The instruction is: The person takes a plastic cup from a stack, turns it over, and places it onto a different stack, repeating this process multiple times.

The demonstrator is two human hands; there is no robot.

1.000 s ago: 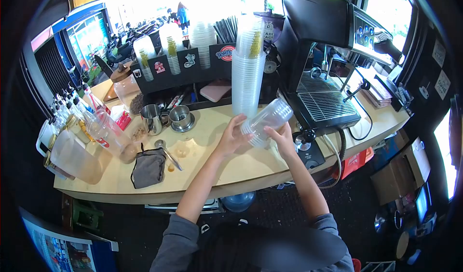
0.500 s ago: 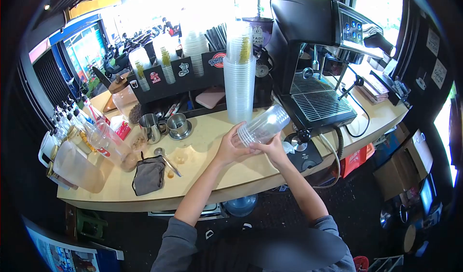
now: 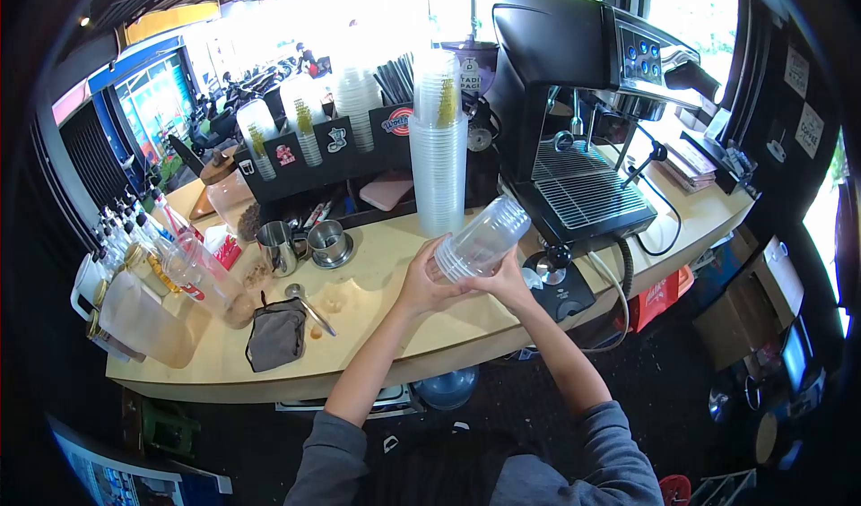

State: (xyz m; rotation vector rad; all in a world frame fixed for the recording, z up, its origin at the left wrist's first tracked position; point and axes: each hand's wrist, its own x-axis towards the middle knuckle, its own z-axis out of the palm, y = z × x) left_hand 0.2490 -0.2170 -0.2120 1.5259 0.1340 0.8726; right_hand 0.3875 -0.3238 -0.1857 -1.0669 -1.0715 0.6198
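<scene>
A short stack of clear plastic cups (image 3: 484, 237) is tilted to the upper right above the counter, held between both hands. My left hand (image 3: 425, 277) wraps round the rim end on the left. At the lower right side, my right hand (image 3: 504, 282) grips the same cups, its thumb near the left hand's fingers. Just behind them a tall stack of clear cups (image 3: 439, 174) stands upright, with yellow-printed cups on top.
An espresso machine (image 3: 583, 112) is at the right. Along the counter (image 3: 377, 327) are a metal pitcher (image 3: 282, 246), a long spoon (image 3: 311, 309), a grey cloth (image 3: 276, 336), a plastic jug (image 3: 148, 318) and syrup bottles. Cups and straws fill a black organizer (image 3: 305, 167).
The held cups have shifted slightly left and tilt a little more upright, both hands still round them. The whole view has moved slightly.
</scene>
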